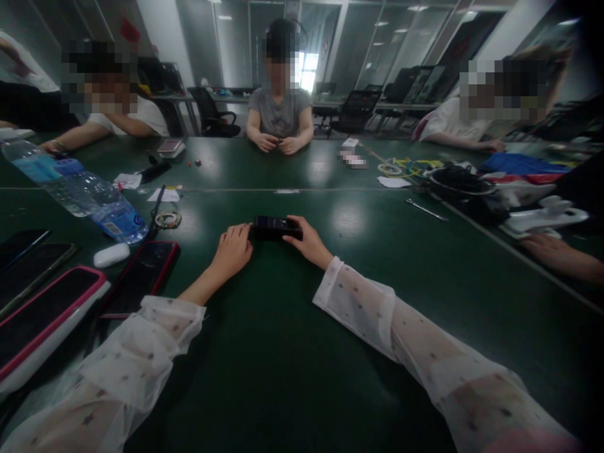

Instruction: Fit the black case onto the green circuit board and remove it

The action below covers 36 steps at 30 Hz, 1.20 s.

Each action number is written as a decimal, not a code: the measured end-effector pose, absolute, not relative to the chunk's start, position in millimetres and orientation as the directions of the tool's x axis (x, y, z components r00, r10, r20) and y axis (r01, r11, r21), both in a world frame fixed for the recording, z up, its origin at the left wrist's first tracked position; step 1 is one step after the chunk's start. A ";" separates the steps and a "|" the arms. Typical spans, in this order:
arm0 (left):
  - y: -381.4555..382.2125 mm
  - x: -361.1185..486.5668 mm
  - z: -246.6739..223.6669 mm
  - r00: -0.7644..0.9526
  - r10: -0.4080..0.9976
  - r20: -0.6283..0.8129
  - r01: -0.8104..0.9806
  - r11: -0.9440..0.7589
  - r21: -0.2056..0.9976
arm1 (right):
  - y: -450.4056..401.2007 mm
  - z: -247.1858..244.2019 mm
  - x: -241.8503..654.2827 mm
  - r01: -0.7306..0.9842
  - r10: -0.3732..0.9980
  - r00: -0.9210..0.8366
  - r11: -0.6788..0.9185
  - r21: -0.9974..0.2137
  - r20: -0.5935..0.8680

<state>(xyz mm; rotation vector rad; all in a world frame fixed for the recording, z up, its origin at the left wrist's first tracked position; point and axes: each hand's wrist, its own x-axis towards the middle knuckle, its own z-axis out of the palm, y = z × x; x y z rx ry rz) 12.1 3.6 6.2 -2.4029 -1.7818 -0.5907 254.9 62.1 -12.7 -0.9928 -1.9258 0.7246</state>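
A small black box-shaped device with a dark glossy face lies on the green table in front of me. My right hand grips its right end, the fingers over the far top edge and the thumb along the near side. At the device's left end, my left hand is closed with its fingertips against the corner; its thumb is hidden. Both sleeves are sheer white with dark star spots.
To the left lie several phones, a white earbud case and tipped-looking water bottles. A wrench, coiled cables and a white tool-like object are at the right. Several people sit around the green table.
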 end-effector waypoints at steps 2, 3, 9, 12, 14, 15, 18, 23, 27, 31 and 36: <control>3.5 11.7 6.5 0.245 0.899 0.364 0.936 -0.317 0.153 | 62.1 -12.3 254.8 0.362 0.850 -0.343 0.513 -0.778 0.401; 3.5 11.5 6.7 0.246 0.898 0.364 0.935 -0.318 0.154 | 62.0 -12.0 254.8 0.360 0.851 -0.343 0.511 -0.781 0.398; 3.6 11.6 6.8 0.232 0.900 0.368 0.937 -0.309 0.164 | 60.7 -9.8 255.0 0.356 0.854 -0.347 0.503 -0.788 0.389; 4.2 12.5 4.9 0.224 0.903 0.367 0.940 -0.300 0.164 | 59.0 -7.2 254.3 0.364 0.858 -0.345 0.495 -0.789 0.379; 4.5 12.5 3.4 0.224 0.902 0.370 0.941 -0.299 0.158 | 58.1 -6.0 253.5 0.364 0.858 -0.342 0.497 -0.788 0.383; 4.7 12.3 2.6 0.226 0.900 0.373 0.942 -0.299 0.152 | 58.0 -5.8 253.2 0.362 0.858 -0.340 0.498 -0.788 0.385; 5.2 11.1 0.6 0.234 0.896 0.377 0.944 -0.302 0.132 | 58.6 -7.0 252.9 0.355 0.855 -0.341 0.502 -0.789 0.390; 6.5 9.4 -1.4 0.262 0.902 0.342 0.944 -0.313 0.102 | 60.6 -10.4 254.7 0.359 0.851 -0.349 0.509 -0.782 0.393; 6.8 9.7 -0.3 0.272 0.900 0.340 0.939 -0.325 0.109 | 60.9 -11.0 255.3 0.366 0.851 -0.356 0.507 -0.780 0.386; 6.3 10.1 0.7 0.272 0.902 0.335 0.938 -0.327 0.119 | 60.2 -10.4 254.9 0.371 0.852 -0.354 0.507 -0.778 0.386; 6.0 10.1 0.7 0.269 0.904 0.333 0.936 -0.327 0.131 | 58.0 -7.5 254.5 0.367 0.847 -0.357 0.514 -0.775 0.393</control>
